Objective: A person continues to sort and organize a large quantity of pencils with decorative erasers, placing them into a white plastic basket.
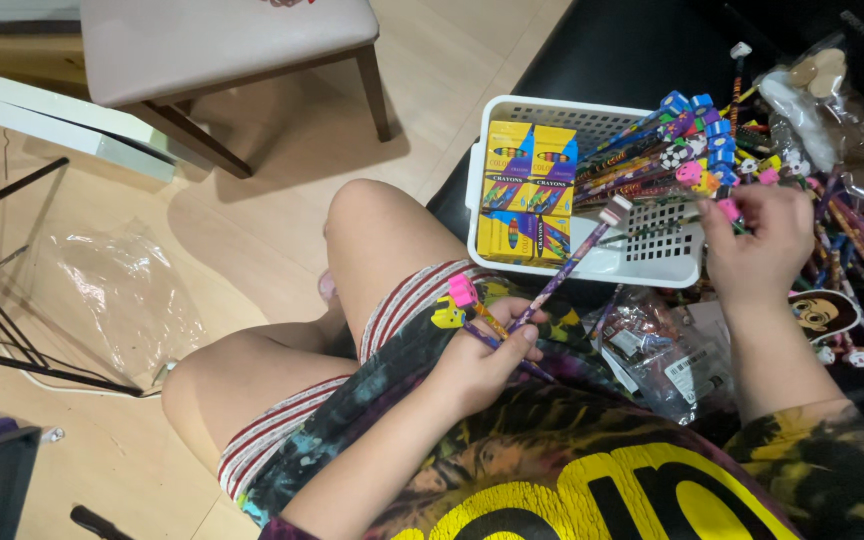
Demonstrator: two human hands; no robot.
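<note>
- Broadly, a white slotted basket point(642, 262) is seen on the dark surface, with yellow crayon boxes point(527, 190) stacked in its left part and pencils point(652, 160) with shaped erasers laid across its right part.
- A few purple pencils point(552, 290) are gripped in the clenched left hand point(482, 360) over the lap; their long axis runs diagonally, eraser tips pointed up-right toward the basket.
- A pink-topped pencil point(728, 209) is pinched by the right hand point(757, 240) at the basket's right rim, well apart from the left.

Pencil pile point(852, 240) (right side) runs off the frame's edge.
</note>
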